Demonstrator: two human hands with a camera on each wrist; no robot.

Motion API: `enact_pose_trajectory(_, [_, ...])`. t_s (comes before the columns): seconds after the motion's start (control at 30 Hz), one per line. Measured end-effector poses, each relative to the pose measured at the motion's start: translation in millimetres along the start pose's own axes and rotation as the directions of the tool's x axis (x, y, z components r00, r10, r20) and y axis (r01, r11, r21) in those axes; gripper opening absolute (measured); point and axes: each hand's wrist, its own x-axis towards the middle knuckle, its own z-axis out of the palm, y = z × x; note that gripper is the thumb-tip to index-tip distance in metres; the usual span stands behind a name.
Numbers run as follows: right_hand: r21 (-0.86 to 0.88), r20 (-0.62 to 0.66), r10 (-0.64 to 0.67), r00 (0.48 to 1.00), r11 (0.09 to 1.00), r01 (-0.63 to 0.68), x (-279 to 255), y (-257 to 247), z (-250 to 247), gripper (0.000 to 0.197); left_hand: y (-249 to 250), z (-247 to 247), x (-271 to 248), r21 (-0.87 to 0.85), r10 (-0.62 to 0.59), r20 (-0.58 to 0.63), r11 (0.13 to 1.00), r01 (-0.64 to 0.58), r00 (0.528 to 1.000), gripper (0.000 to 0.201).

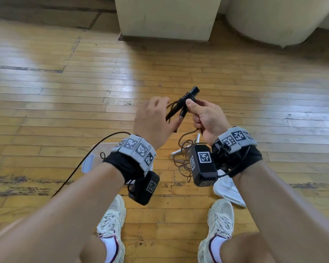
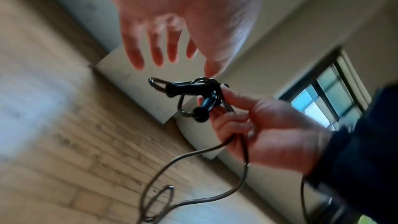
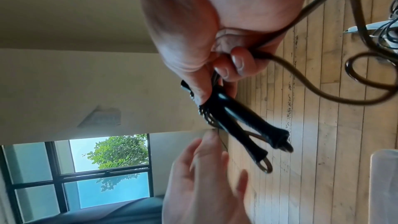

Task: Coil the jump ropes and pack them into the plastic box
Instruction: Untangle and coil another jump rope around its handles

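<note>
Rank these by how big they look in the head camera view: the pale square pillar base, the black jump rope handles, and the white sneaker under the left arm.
1. Pale square pillar base, clearly largest.
2. White sneaker.
3. Black jump rope handles, gripped in the right hand.

The handles sit nearer the camera than the sneaker, so their true difference may be greater than it looks.

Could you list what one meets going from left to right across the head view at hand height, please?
Plastic box → left hand → black jump rope handles → right hand.
</note>
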Motion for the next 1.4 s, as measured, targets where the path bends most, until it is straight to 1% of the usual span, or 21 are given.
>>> enact_pose_trajectory(0.07, [0.0,-0.021,-0.008,1.0,1.0,0.008,-1.3,1.9,4.3,0.035,4.7,6.7,-3.3,0.079,-0.048,0.103,0.996,0.04,0.994,0.058])
enact_pose_trajectory(0.13, [-0.008,-0.027,-0.014,1.0,1.0,0.014,-2.9,4.6,9.0,0.034,8.3,10.7,-5.5,0.046,-0.1,0.125,0.994,0.095,0.987,0.056])
enact_pose_trajectory(0.2, [-0.005,-0.025,-0.023,0.999,1.0,0.023,-3.5,6.6,12.4,0.035,8.4,11.2,-3.4,-0.107,-0.142,0.139,0.982,0.158,0.98,0.047])
enact_pose_trajectory(0.23, [-0.015,-0.027,-0.036,0.999,0.999,0.036,-3.2,6.7,13.0,0.034,8.2,9.6,-2.1,-0.196,-0.16,0.171,0.961,0.193,0.972,0.044])
enact_pose_trajectory(0.27, [-0.041,-0.03,-0.053,0.998,0.998,0.051,-3.1,6.3,13.3,0.032,7.7,8.1,-1.1,-0.266,-0.167,0.2,0.939,0.218,0.965,0.041])
enact_pose_trajectory(0.3, [-0.087,-0.032,-0.072,0.997,0.994,0.068,-3.0,5.9,13.5,0.03,7.5,6.5,-0.9,-0.297,-0.16,0.216,0.929,0.221,0.963,0.038])
enact_pose_trajectory(0.37, [-0.196,-0.027,-0.106,0.994,0.976,0.099,-3.6,5.0,14.3,0.026,7.8,5.2,-2.4,-0.263,-0.137,0.205,0.946,0.189,0.969,0.033])
enact_pose_trajectory(0.47, [-0.389,-0.008,-0.095,0.995,0.917,0.084,-5.0,4.0,14.8,0.026,8.3,6.6,-6.0,-0.099,-0.119,0.152,0.986,0.134,0.981,0.031])
enact_pose_trajectory(0.53, [-0.513,0.039,-0.062,0.997,0.855,0.073,-6.3,2.9,15.7,0.026,7.3,6.7,-6.3,-0.013,-0.139,0.136,0.99,0.142,0.981,0.031])
enact_pose_trajectory(0.57, [-0.545,0.074,-0.06,0.995,0.833,0.091,-7.7,2.5,16.8,0.026,6.9,6.6,-6.3,0.018,-0.154,0.131,0.988,0.153,0.979,0.03])
enact_pose_trajectory(0.73, [-0.573,0.18,-0.182,0.967,0.779,0.253,-16.2,2.0,23.3,0.02,5.3,2.5,-3.3,0.068,-0.197,0.107,0.979,0.19,0.975,0.036])
enact_pose_trajectory(0.8, [-0.574,0.201,-0.208,0.957,0.767,0.287,-16.8,2.6,21.0,0.015,4.2,0.8,-1.7,0.073,-0.2,0.098,0.978,0.193,0.975,0.037])
enact_pose_trajectory(0.87, [-0.545,0.207,-0.191,0.96,0.792,0.275,-15.8,2.0,15.9,0.01,2.5,0.7,-0.8,0.0,-0.177,0.117,0.984,0.178,0.977,0.034])
enact_pose_trajectory(0.93, [-0.484,0.216,-0.132,0.967,0.846,0.224,-14.7,-0.5,10.4,0.007,1.1,0.3,-0.9,-0.183,-0.139,0.163,0.968,0.168,0.977,0.028])
enact_pose_trajectory(1.0, [-0.389,0.23,-0.055,0.972,0.91,0.143,-13.3,-5.2,4.8,0.008,0.6,-0.7,-1.0,-0.391,-0.109,0.193,0.903,0.178,0.975,0.031])
enact_pose_trajectory(1.03, [-0.347,0.238,-0.028,0.971,0.931,0.112,-12.5,-7.9,2.2,0.011,1.1,-1.3,-0.8,-0.489,-0.101,0.199,0.852,0.188,0.975,0.032])
enact_pose_trajectory(1.13, [-0.309,0.234,-0.042,0.971,0.944,0.116,-10.1,-14.2,-3.6,0.023,6.5,-6.2,-0.5,-0.72,-0.095,0.268,0.642,0.265,0.959,0.035])
enact_pose_trajectory(1.2, [-0.253,0.236,-0.04,0.971,0.962,0.102,-10.4,-15.9,-5.1,0.021,11.9,-10.2,-1.5,-0.798,-0.092,0.332,0.503,0.331,0.939,0.034])
enact_pose_trajectory(1.27, [-0.162,0.247,-0.014,0.969,0.985,0.055,-11.2,-16.6,-4.5,0.015,16.4,-13.1,-3.5,-0.849,-0.072,0.402,0.345,0.401,0.913,0.037])
enact_pose_trajectory(1.33, [-0.087,0.248,-0.003,0.969,0.996,0.025,-12.1,-16.9,-2.0,0.015,19.6,-16.5,-4.8,-0.86,-0.045,0.471,0.198,0.47,0.881,0.04])
enact_pose_trajectory(1.4, [-0.041,0.237,0.004,0.971,0.999,0.006,-12.0,-16.9,-0.2,0.02,22.3,-20.7,-4.3,-0.841,-0.027,0.533,0.091,0.533,0.846,0.041])
